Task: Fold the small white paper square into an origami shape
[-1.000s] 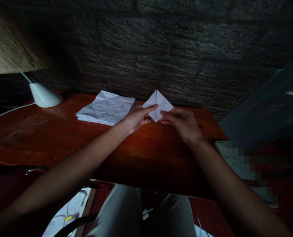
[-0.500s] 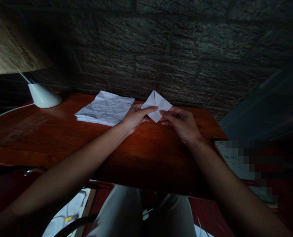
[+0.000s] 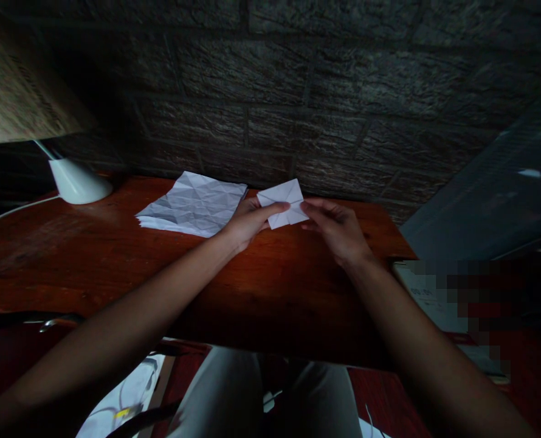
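Note:
A small folded square of white paper (image 3: 282,193) is held up above the table, with crease lines running toward its middle. My left hand (image 3: 247,222) grips it from the left, thumb flat across the front and fingers behind. At its right edge, my right hand (image 3: 337,225) pinches the paper between thumb and fingers; the fingertips behind are partly hidden. Just left of my left hand lies a stack of creased white paper sheets (image 3: 192,201).
The wooden table (image 3: 252,286) stands against a dark stone-block wall (image 3: 270,79). A lamp with a white base (image 3: 79,182) and a woven shade (image 3: 19,79) is at the left. Beyond the table's right edge sits a pale device with digits (image 3: 420,292), partly pixelated.
The folded paper has turned from a diamond position to a squarer, slightly tilted one. Both hands still hold it, and the view has shifted slightly.

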Demonstrator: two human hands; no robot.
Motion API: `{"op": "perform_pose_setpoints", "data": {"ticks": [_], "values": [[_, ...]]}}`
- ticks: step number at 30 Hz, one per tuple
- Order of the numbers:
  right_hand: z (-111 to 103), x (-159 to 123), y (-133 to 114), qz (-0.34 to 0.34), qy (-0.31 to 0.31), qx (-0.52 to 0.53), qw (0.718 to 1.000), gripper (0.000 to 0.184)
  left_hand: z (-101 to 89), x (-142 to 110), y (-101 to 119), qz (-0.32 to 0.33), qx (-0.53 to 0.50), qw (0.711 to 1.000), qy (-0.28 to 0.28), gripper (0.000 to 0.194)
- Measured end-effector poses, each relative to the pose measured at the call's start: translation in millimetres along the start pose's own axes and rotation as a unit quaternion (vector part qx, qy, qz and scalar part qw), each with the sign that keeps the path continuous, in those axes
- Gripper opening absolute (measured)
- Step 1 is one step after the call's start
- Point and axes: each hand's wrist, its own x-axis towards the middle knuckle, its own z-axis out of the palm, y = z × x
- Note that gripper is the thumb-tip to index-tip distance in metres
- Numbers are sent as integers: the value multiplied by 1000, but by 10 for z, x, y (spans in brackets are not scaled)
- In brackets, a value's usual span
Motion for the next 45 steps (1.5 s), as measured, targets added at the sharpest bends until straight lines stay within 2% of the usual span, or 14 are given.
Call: {"op": "perform_pose_setpoints", "data": {"ticks": [3,7,14,20,22,24,26,29,32,35,45], "values": [[-15,7,0,-13,-8,-15,1000,34,-4,-6,-27,3,22,1000,-2,33],[-7,3,-31,13,-26,-9,1000,44,-1,-2,-62,54,26,998,12,28],[25,-8,-61,-6,-17,-27,999,44,9,30,-105,82,3,996,32,28],[3,6,-20,-17,5,-17,1000,34,-10,24,-52,31,8,999,10,34],[-16,9,-25,-28,2,-31,999,29,-27,23,9,48,20,999,9,35],[-33,6,-34,-53,-6,-70,996,25,-52,18,80,98,37,994,9,47],[-45,-4,-37,-82,-17,-119,989,23,-78,9,141,121,69,990,-7,57],[-46,-20,-26,-109,-35,-165,980,23,-110,0,170,113,135,982,-64,49],[-38,-21,-10,-117,-44,-162,979,23,-127,10,144,132,171,973,-86,31],[-34,-10,-15,-107,-39,-122,986,27,-131,20,124,137,173,973,-73,22],[-8,-25,-116,-65,-43,-90,993,29,-85,7,99,65,99,992,-41,25]]}}
